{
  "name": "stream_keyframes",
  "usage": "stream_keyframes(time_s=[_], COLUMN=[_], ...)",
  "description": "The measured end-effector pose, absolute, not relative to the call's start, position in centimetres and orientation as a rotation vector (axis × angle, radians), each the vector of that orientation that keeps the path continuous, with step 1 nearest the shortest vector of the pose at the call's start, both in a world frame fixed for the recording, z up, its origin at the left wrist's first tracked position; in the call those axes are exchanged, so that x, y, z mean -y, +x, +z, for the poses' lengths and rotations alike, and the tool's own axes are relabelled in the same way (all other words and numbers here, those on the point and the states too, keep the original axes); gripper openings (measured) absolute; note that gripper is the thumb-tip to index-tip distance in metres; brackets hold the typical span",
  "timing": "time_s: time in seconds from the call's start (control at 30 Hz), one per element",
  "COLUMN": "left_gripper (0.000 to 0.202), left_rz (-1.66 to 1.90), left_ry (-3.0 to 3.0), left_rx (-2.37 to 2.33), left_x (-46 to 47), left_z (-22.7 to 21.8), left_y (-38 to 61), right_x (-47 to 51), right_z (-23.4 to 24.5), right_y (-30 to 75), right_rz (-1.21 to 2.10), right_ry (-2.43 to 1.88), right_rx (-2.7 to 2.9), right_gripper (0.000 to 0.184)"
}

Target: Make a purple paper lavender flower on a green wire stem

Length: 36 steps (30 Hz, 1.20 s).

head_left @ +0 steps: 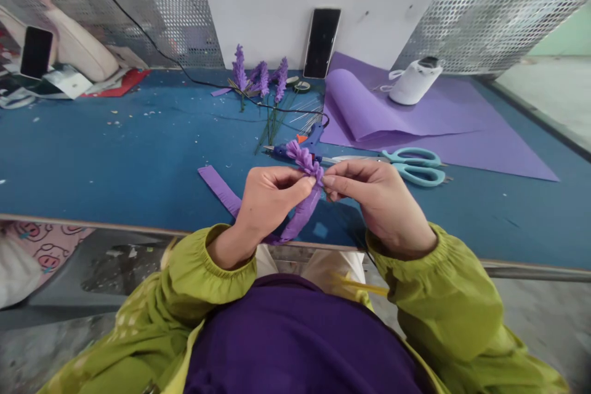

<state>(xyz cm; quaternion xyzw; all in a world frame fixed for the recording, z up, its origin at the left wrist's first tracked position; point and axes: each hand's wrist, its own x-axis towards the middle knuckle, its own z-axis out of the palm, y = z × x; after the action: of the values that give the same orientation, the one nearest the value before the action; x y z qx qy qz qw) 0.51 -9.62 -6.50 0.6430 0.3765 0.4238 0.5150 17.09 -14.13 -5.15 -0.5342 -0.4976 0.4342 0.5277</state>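
Note:
My left hand [268, 197] and my right hand [369, 197] meet over the near edge of the blue table [115, 154]. Both pinch a purple fringed strip [305, 163] that is partly wound into a lavender-like flower spike. The loose end of the strip [221, 191] trails down and to the left across the table. My sleeves are yellow-green.
Teal scissors [413, 166] and a blue glue gun [309, 138] lie just beyond my hands. Finished purple flower stems [258, 83], a rolled purple sheet [364, 108], a white device [413, 81] and a propped phone [322, 43] stand farther back. Another phone [36, 52] sits far left.

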Motion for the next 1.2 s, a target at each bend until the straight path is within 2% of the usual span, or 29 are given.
stream_keyframes(time_s=[0.2, 0.57, 0.8, 0.97, 1.2], left_gripper=[0.021, 0.020, 0.023, 0.019, 0.015], left_rz=[1.034, 1.046, 0.874, 0.833, 0.955], left_ry=[1.637, 1.732, 1.301, 1.244, 1.333], left_rx=[-0.946, -0.953, -0.755, -0.777, -0.804], left_x=[9.7, 9.7, 9.8, 9.5, 9.6], left_z=[-6.6, -6.5, -6.3, -6.3, -6.0], left_y=[0.4, 0.5, 0.5, 0.6, 0.6], right_x=[14.1, 13.9, 14.2, 14.4, 15.1], right_z=[-5.1, -5.4, -5.3, -5.6, -5.2], right_y=[17.2, 16.4, 15.7, 15.5, 14.5], right_rz=[1.110, 1.226, 0.986, 0.771, 0.097], right_ry=[-1.271, -1.188, -1.197, -1.274, -1.386], right_rx=[1.191, 1.040, 1.022, 1.112, 1.495], right_gripper=[0.017, 0.002, 0.006, 0.006, 0.016])
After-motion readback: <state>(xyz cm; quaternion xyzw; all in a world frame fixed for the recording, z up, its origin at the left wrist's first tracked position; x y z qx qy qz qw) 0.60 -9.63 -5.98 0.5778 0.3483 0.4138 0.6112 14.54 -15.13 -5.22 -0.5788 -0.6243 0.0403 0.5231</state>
